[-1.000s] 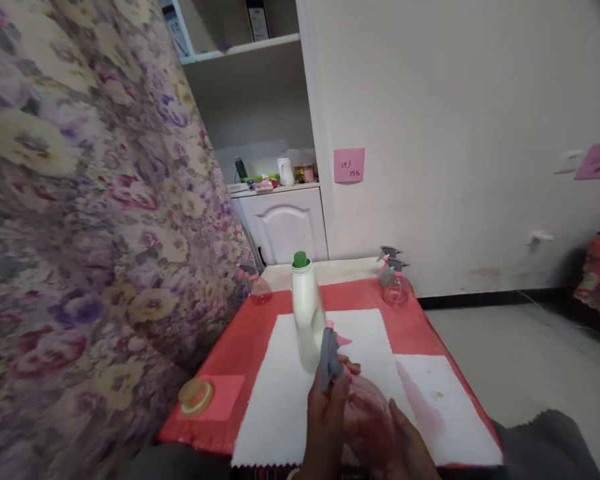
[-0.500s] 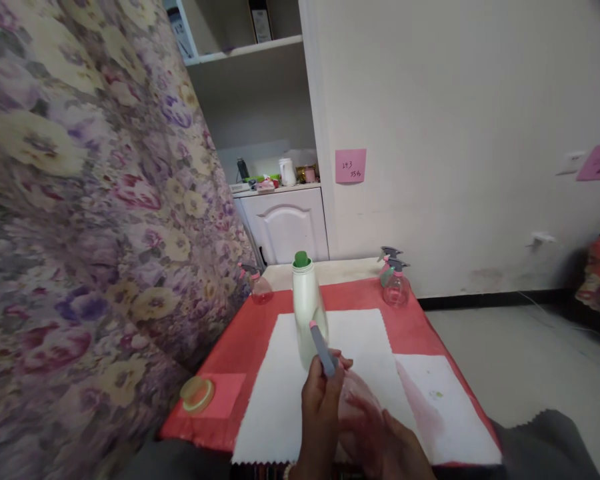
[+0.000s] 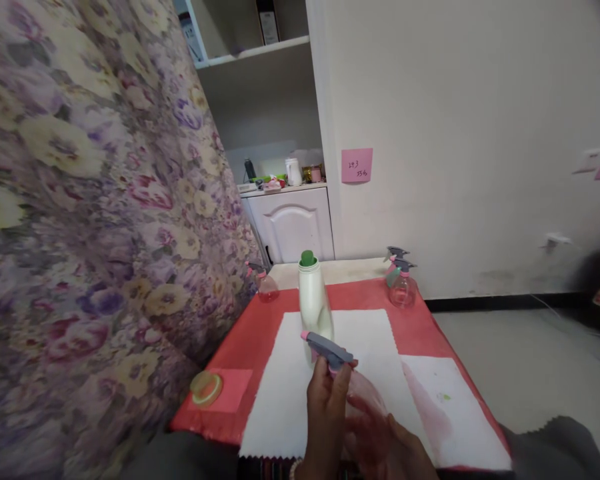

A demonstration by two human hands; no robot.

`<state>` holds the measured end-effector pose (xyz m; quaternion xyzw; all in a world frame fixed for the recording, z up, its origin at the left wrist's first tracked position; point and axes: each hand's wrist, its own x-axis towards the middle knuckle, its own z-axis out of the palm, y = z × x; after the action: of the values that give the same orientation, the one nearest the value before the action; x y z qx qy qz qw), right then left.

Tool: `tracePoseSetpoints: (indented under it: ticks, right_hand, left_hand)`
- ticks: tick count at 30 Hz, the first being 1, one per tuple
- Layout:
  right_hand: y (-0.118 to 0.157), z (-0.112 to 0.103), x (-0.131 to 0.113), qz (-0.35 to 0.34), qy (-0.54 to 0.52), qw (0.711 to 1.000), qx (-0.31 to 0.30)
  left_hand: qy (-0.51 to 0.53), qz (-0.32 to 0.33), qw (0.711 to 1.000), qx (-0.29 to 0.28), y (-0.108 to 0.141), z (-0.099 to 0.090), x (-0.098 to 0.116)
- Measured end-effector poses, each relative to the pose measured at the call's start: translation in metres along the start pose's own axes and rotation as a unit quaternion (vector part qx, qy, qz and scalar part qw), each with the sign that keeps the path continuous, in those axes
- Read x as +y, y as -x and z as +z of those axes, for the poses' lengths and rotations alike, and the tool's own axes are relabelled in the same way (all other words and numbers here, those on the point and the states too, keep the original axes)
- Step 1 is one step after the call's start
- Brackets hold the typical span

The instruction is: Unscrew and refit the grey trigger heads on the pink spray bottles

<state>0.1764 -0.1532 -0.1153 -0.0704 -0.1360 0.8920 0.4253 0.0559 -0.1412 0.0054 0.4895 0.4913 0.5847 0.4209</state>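
Note:
My left hand (image 3: 327, 400) is closed around the neck of a spray bottle, its fingers on the grey trigger head (image 3: 329, 351). The pink nozzle of this head points left. Below it, my right hand (image 3: 407, 447) grips the round, see-through pinkish body (image 3: 367, 413) of the same bottle, which tilts toward me; its fingers show through the wall. Just beyond the spray head stands a tall pale-green jug (image 3: 313, 300) with a green piece (image 3: 307, 258) at its mouth. The head partly hides the jug's lower part.
A white sheet (image 3: 275, 407) lies on the red-covered table (image 3: 230, 347). Spray bottles stand at the back left (image 3: 267, 287) and back right (image 3: 403, 291). A round yellowish lid (image 3: 206, 388) sits at left. A stained white cloth (image 3: 450, 407) is at right, a floral curtain (image 3: 105, 233) far left.
The grey trigger head has turned, its nozzle swinging from pointing away to pointing left. Both hands stay on the bottle. The whole view has shifted slightly, with the scene moving right.

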Motion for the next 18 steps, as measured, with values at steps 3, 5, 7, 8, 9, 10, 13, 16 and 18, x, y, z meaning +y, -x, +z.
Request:
tracePoseSetpoints:
  ticks: [3, 5, 7, 8, 9, 10, 13, 16, 18]
  right_hand:
    - [0.001, -0.001, -0.001, 0.001, -0.022, 1.0, 0.007]
    - [0.0, 0.002, -0.001, 0.006, -0.043, 0.999, 0.025]
    - [-0.002, 0.004, 0.0, 0.008, -0.052, 0.997, 0.05]
    - [-0.003, 0.005, 0.001, 0.007, -0.052, 0.997, 0.063]
    - [-0.004, 0.004, 0.002, 0.005, -0.051, 0.996, 0.073]
    - [-0.006, 0.003, 0.004, 0.003, -0.05, 0.996, 0.079]
    - [-0.01, -0.002, 0.01, 0.002, -0.033, 0.996, 0.085]
    - [-0.013, -0.006, 0.015, 0.009, 0.008, 0.997, 0.077]
    - [-0.014, -0.007, 0.017, 0.015, 0.029, 0.997, 0.07]
  left_hand:
    - [-0.019, 0.004, 1.0, -0.004, -0.001, 0.001, 0.0]
    - [-0.026, 0.005, 1.0, -0.011, -0.002, 0.002, 0.0]
    - [-0.024, -0.002, 1.0, -0.016, -0.001, 0.004, 0.0]
    - [-0.019, -0.008, 1.0, -0.019, -0.001, 0.004, 0.001]
    - [-0.014, -0.012, 1.0, -0.021, 0.0, 0.005, 0.001]
    - [-0.011, -0.015, 1.0, -0.024, 0.001, 0.006, 0.002]
    - [-0.018, -0.013, 0.999, -0.028, 0.002, 0.007, 0.003]
    - [-0.039, 0.0, 0.999, -0.03, 0.002, 0.006, 0.001]
    - [-0.039, 0.006, 0.999, -0.038, 0.002, 0.004, -0.001]
